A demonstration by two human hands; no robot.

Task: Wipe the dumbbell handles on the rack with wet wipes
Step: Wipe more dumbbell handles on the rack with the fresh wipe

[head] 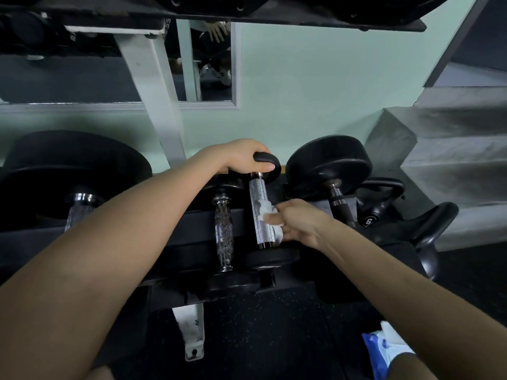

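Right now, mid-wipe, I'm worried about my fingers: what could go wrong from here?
1. The left hand grips only the far head of the dumbbell; if it slips, the weight may roll and pinch the right hand.
2. The wet wipe is bunched on the right side of the handle, so the other side may be missed.

Knurled chrome on the dumbbell handle (259, 215), rough yet shiny. Smooth black far head (275, 163), faint sheen. Crumpled white wet wipe (267, 208) against the handle. Left of it, knurled chrome second handle (223, 231). Below it, speckled matt floor (260, 325) and glossy blue plastic pack (373, 349).
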